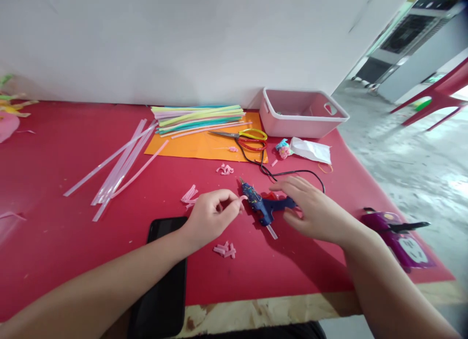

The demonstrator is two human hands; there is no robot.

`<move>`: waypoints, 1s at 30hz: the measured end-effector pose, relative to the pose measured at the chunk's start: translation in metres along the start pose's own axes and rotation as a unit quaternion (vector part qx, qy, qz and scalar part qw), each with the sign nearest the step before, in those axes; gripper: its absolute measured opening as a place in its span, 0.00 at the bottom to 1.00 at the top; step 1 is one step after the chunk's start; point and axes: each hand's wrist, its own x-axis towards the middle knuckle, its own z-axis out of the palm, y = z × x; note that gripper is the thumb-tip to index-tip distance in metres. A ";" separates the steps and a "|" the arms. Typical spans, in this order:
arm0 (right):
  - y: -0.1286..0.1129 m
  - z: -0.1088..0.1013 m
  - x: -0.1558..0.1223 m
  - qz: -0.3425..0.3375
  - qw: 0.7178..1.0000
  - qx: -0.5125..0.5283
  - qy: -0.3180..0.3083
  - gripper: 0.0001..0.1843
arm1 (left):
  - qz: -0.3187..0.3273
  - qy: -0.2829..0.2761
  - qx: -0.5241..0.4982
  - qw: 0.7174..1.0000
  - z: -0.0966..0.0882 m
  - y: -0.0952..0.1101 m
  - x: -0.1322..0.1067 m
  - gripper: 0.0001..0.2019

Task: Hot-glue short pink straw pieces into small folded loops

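My left hand [215,215] pinches a small pink pipe cleaner piece [242,198] between thumb and forefinger. Just right of it lies a blue hot glue gun [254,200] on its side, a clear glue stick [272,232] poking from its rear. Over the gun's handle [280,203] my right hand [305,205] hovers with fingers apart; whether it touches the handle I cannot tell. Around my left hand are small piles of cut pink pieces: straight ones [225,250] nearer me, longer ones [189,195] to the left, and curled ones [224,169] beyond.
Clear glue sticks [122,163] lie left. Coloured pipe cleaners [199,120] and scissors [252,139] rest on an orange sheet [175,151]. A pink basket [303,122] stands at the wall, a white packet [310,150] before it. A black phone [166,290] and purple power socket [398,236] flank my arms.
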 end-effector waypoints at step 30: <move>0.009 0.055 0.009 -0.057 0.950 0.209 0.226 0.16 | -0.093 0.051 -0.079 0.991 -0.005 -0.004 0.010 0.12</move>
